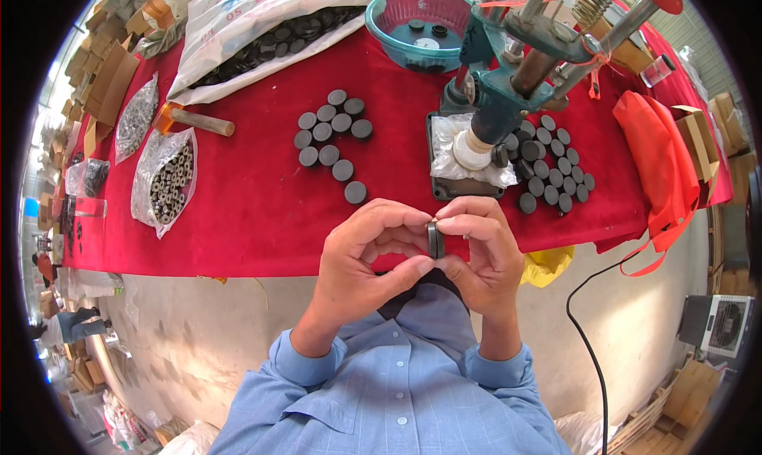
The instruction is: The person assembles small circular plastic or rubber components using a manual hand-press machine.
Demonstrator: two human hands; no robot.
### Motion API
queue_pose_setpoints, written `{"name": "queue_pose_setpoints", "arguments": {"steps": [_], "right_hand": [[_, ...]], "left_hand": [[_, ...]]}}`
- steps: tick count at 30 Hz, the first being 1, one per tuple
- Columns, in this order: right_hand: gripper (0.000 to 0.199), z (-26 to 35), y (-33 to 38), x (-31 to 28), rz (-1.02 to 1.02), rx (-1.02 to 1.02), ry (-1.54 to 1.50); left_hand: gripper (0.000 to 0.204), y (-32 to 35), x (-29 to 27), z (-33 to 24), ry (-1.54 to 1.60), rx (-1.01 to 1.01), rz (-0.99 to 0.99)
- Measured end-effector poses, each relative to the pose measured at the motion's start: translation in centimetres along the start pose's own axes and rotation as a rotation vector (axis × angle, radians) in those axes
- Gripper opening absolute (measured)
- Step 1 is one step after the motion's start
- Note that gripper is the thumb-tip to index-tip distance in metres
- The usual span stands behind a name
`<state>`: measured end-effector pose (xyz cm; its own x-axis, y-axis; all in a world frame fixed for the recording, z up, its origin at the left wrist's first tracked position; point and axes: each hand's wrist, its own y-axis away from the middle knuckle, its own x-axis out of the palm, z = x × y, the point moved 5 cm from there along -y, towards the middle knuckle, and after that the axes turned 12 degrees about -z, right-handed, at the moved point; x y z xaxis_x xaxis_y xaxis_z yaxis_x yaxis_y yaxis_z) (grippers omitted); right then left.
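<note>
Blue shirt cloth (389, 387) lies closest to me, and just beyond it a dark round piece (436, 241) is held up edge-on, before the near edge of the red tablecloth (262, 197). Both hands have it in a narrow fingertip pinch, left hand (365, 253) on one side, right hand (486, 253) on the other, thumbs low and forefingers high. Standing by, I'd advise even pressure all round and level faces; a lopsided squeeze might let it skid or sit crooked. Whether it's one part or two put together, I can't tell: its faces are turned sideways and fingertips cover some of the rim. Farther out, a cluster of black discs (341, 122) lies to the left, a second group (552, 191) right of the teal press (508, 82). Its top is cut off, and crumpled plastic (447, 134) hides much of its base (468, 191).
</note>
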<state>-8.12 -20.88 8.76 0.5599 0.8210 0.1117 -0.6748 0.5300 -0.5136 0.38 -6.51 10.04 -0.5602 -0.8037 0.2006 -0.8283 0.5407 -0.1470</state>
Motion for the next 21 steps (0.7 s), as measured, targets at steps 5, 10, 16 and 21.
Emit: {"name": "queue_pose_setpoints", "arguments": {"steps": [5, 10, 16, 21], "right_hand": [[0.039, 0.8, -0.2, 0.2, -0.005, 0.019, 0.063], [0.028, 0.2, 0.0, -0.5, 0.193, -0.201, 0.613], [0.025, -1.3, 0.8, -0.8, -0.031, 0.231, 0.159], [0.028, -0.1, 1.0, 0.1, -0.119, 0.448, -0.226]], "left_hand": [[0.041, 0.0, -0.1, 0.3, 0.016, 0.028, -0.015], [0.043, 0.1, -0.5, 0.3, -0.030, 0.099, -0.039], [0.044, 0.0, -0.6, -0.2, -0.118, 0.157, -0.054], [0.044, -0.1, -0.4, -0.3, -0.139, 0.189, -0.060]]}}
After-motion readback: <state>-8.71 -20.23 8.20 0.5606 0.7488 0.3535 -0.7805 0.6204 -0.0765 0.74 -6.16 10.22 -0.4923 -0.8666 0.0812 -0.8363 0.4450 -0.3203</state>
